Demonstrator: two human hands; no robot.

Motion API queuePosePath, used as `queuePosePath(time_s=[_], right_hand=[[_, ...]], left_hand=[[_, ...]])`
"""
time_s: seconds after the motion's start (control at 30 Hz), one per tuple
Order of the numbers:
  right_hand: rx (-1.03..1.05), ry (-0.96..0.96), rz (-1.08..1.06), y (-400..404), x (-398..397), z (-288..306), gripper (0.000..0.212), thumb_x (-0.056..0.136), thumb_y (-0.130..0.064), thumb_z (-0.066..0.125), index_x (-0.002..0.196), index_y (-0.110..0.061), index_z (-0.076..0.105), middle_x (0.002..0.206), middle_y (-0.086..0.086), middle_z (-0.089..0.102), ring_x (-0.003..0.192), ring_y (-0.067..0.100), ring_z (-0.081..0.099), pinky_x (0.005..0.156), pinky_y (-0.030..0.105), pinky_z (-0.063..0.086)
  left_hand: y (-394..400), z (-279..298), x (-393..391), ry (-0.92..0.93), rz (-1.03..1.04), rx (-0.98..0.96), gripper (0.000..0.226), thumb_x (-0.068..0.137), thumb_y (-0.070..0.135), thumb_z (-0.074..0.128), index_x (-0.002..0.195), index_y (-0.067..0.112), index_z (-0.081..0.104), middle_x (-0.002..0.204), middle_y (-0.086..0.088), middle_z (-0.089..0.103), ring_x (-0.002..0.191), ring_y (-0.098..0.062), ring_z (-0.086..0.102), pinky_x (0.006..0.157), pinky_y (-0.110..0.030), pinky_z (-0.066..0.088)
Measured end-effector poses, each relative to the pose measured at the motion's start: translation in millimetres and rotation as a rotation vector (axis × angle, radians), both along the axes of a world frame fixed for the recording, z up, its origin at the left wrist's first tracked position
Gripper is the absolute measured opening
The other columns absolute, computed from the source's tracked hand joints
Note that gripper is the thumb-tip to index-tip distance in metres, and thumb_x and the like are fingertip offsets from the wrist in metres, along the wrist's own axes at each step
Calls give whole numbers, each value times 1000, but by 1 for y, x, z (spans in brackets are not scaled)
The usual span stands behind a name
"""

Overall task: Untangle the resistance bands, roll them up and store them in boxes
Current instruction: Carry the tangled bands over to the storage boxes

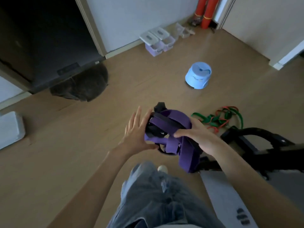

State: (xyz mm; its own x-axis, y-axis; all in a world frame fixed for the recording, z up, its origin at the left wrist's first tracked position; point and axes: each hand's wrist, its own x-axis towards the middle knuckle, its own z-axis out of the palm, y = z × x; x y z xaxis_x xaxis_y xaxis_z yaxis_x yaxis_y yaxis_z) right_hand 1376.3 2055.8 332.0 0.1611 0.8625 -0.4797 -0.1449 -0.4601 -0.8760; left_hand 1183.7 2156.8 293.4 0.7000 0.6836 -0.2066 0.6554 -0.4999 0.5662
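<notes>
A: Jeans [153,198] below; purple band [172,137] bundled mid-air. Right hand [195,135] grips it, left hand [136,132] flat, fingers spread, against its side.

B: Find one free end first; boxes [158,41] wait by the wall.

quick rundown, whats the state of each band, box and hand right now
purple and black bands: tangled bundle, held up off the floor
green and red bands: tangled, lying on the floor
storage boxes: by the wall, lids on
blue stool: upright on the floor
left hand: fingers straight, pressed against the bundle
right hand: gripping the bundle
</notes>
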Motion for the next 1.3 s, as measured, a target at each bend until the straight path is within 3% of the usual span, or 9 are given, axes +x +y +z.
queuePosePath(time_s=[0.1,0.17,0.23,0.37,0.47,0.77,1.0,1.2,1.3], right_hand=[[-1,48,185,48,58,10,48,62,-5,71,108,-18,63,95,0,71,88,16,67,73,23,51],[-8,54,120,77,96,9,49,63,-6,73,109,-17,63,97,1,71,90,19,67,74,26,53],[-6,-10,-21,103,130,3,49,63,-6,79,109,-15,64,98,3,72,91,19,68,77,28,54],[-119,-308,-225,142,194,-25,38,66,-18,84,99,-21,66,87,-6,73,85,12,66,70,21,51],[-272,-544,-361,153,236,-52,57,76,-24,76,127,-15,52,115,0,61,103,14,56,79,16,36],[-620,-471,-492,117,351,-163,73,83,-19,68,143,-8,28,144,14,39,133,27,35,107,35,32],[-775,-317,-468,108,451,-338,65,86,-23,65,140,-10,32,138,14,44,127,29,41,102,33,33],[-905,-302,-456,122,520,-564,74,84,-26,67,146,-21,26,146,20,29,136,33,27,109,38,26],[-968,-215,-597,118,544,-661,85,83,-34,68,149,-28,14,153,25,10,140,41,16,112,47,22]], left_hand=[[55,5,52,-137,-123,-17,117,55,46,82,139,45,1,154,10,1,145,-23,0,113,-38,7],[90,1,99,-267,-125,-111,94,57,38,79,138,28,33,139,5,38,133,-18,36,112,-30,24],[121,-6,150,-277,-24,-204,71,63,22,79,126,14,48,111,3,56,106,-23,56,83,-21,38],[187,-29,232,-149,-47,-466,65,57,14,74,118,10,53,101,0,57,94,-19,56,74,-18,36],[218,-40,282,-54,-35,-598,54,50,15,69,102,24,56,90,3,64,82,-13,56,61,-19,40],[243,-112,463,216,29,-607,49,64,15,70,110,17,53,88,1,62,78,-18,57,60,-28,46],[246,-265,592,299,-42,-619,60,49,30,67,106,20,49,99,-4,61,93,-28,59,83,-43,50],[261,-472,668,384,-125,-612,53,61,14,78,108,8,56,83,3,61,71,-8,55,51,-15,40],[267,-554,691,425,-159,-608,68,51,27,75,113,10,54,92,-1,61,83,-18,58,66,-25,47]])
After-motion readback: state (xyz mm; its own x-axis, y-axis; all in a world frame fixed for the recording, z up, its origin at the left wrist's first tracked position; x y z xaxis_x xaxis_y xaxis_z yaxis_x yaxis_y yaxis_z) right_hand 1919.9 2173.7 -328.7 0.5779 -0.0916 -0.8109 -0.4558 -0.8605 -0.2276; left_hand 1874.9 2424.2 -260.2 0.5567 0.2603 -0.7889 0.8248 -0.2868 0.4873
